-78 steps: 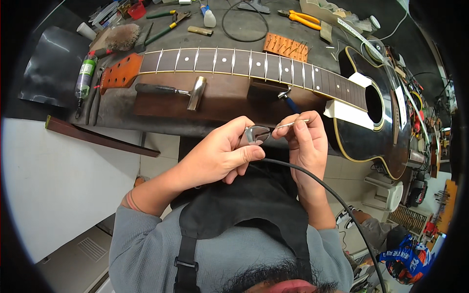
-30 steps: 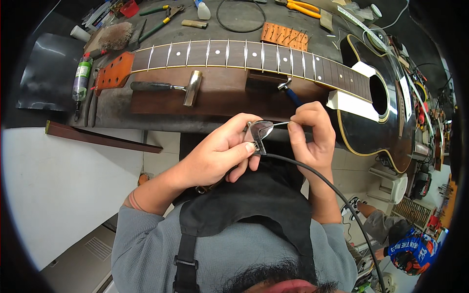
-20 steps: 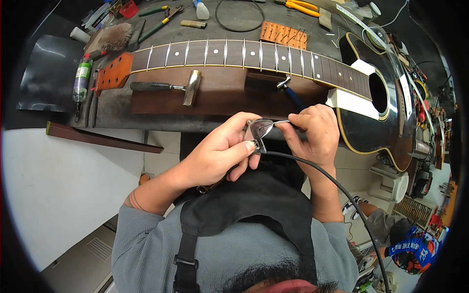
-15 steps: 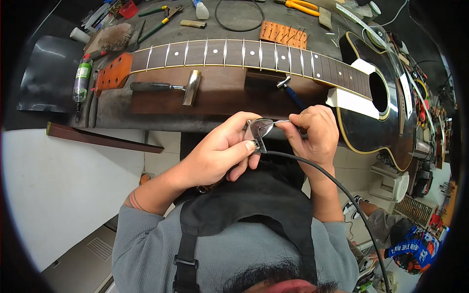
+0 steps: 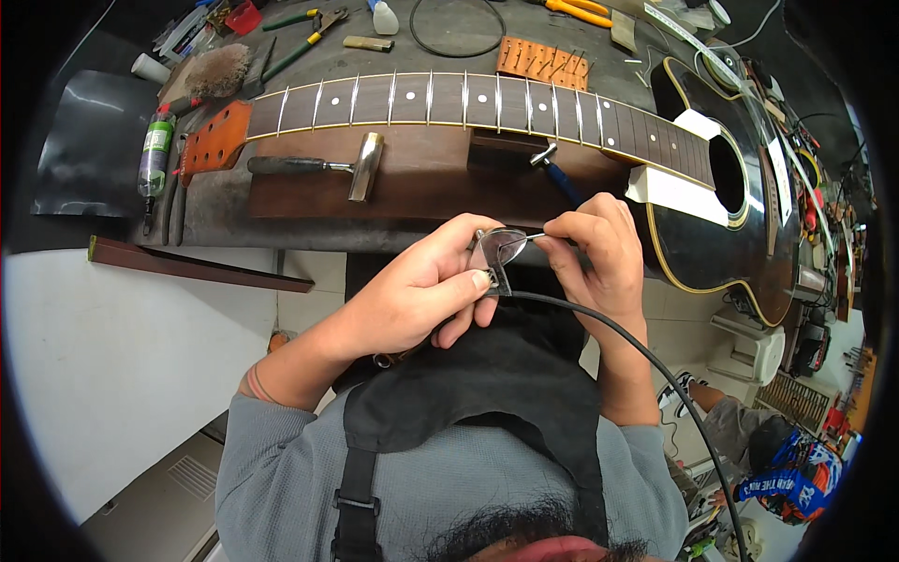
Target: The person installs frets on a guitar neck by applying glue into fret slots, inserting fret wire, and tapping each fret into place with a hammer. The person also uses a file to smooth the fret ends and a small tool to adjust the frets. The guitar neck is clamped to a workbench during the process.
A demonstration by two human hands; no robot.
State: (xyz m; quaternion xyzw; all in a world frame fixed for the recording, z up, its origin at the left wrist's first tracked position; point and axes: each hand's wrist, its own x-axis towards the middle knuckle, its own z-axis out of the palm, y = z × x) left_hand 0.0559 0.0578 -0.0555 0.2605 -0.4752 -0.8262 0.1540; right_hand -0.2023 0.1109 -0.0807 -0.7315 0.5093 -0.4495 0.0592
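In front of my apron, above the gap at the bench edge, my left hand [image 5: 421,290] is closed around a small tool with a clear guard [image 5: 489,253]. A black cable [image 5: 618,328] runs from the tool down to the lower right. My right hand [image 5: 604,262] pinches a thin metal wire [image 5: 534,236], whose other end reaches behind or into the guard; the exact contact is hard to make out. Beyond my hands lies a guitar neck [image 5: 375,98] with metal frets, joined to a black guitar body [image 5: 693,239].
A hammer with a metal head [image 5: 365,169] and a smaller blue-handled hammer [image 5: 560,178] lie near the neck. A wooden block with pins [image 5: 543,64], pliers [image 5: 314,42] and a green bottle [image 5: 156,155] are on the bench. Another person [image 5: 787,473] is low at the right.
My right hand has shifted slightly left with the wire, closer to the guard. My left hand and the tool stay almost still. The person at the right has moved a little.
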